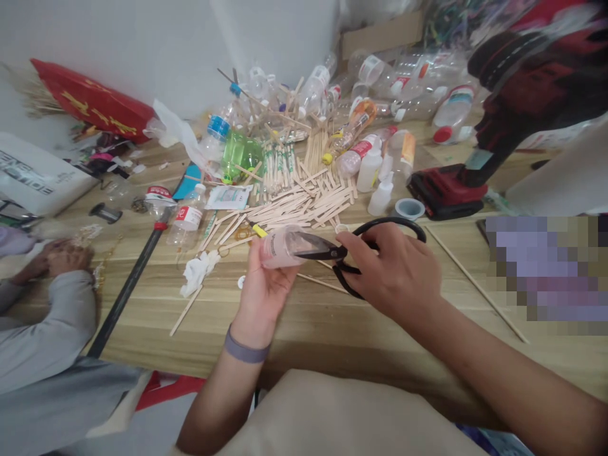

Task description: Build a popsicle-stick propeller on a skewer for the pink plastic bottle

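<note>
My left hand (266,285) is wrapped round a clear, pinkish plastic cup-like bottle piece (280,248), held above the table. Black-handled scissors (349,253) are in my right hand (403,266), with fingers through the handle loops. The blades point left and lie against the open right end of the plastic piece; whether they are cutting into it I cannot tell. Behind my hands a pile of flat wooden sticks (304,202) covers the table. A crumpled white tissue (199,272) lies left of my left hand.
Several plastic bottles (313,88) crowd the back. A red and black cordless drill (503,120) stands at right, near a small grey cup (410,209). A dark pole (128,285) with a bottle top lies at left, beside another person's hands (66,258). A thin stick (475,282) lies right.
</note>
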`<state>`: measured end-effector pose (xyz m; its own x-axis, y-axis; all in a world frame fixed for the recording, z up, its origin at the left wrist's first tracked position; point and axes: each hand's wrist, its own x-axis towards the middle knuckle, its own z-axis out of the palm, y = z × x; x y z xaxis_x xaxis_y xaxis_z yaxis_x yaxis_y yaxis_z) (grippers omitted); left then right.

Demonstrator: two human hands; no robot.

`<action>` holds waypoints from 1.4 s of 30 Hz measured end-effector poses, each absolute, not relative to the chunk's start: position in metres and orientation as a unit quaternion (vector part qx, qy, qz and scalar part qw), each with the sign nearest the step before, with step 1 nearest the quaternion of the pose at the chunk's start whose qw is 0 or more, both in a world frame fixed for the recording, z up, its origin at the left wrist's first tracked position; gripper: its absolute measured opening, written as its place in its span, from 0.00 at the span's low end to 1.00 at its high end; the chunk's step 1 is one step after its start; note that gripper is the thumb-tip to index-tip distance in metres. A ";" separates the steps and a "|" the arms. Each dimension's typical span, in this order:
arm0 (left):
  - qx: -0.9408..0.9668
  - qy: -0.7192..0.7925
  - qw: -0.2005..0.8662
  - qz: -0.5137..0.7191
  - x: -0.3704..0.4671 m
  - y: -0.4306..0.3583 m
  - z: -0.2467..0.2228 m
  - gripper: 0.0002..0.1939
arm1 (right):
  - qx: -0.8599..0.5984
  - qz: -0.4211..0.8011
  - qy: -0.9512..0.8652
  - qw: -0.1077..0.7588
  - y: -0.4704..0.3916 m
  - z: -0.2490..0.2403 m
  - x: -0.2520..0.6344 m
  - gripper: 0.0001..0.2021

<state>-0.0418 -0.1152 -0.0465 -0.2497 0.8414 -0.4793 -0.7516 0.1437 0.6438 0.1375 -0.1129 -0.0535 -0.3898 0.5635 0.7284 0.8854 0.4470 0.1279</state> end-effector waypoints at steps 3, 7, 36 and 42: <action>0.021 0.435 0.655 0.618 -0.039 -0.114 -0.046 0.17 | -0.421 -0.293 -0.792 0.330 -0.111 -0.055 0.144 0.09; 0.004 0.437 0.672 0.598 -0.039 -0.114 -0.045 0.19 | -0.400 -0.315 -0.794 0.331 -0.113 -0.057 0.152 0.09; 0.262 0.372 0.489 0.745 -0.051 -0.117 -0.047 0.14 | -0.430 0.354 -0.813 0.172 -0.144 -0.026 0.154 0.23; 0.267 0.394 0.475 0.740 -0.051 -0.116 -0.046 0.15 | -0.412 0.274 -0.848 0.191 -0.144 -0.031 0.155 0.27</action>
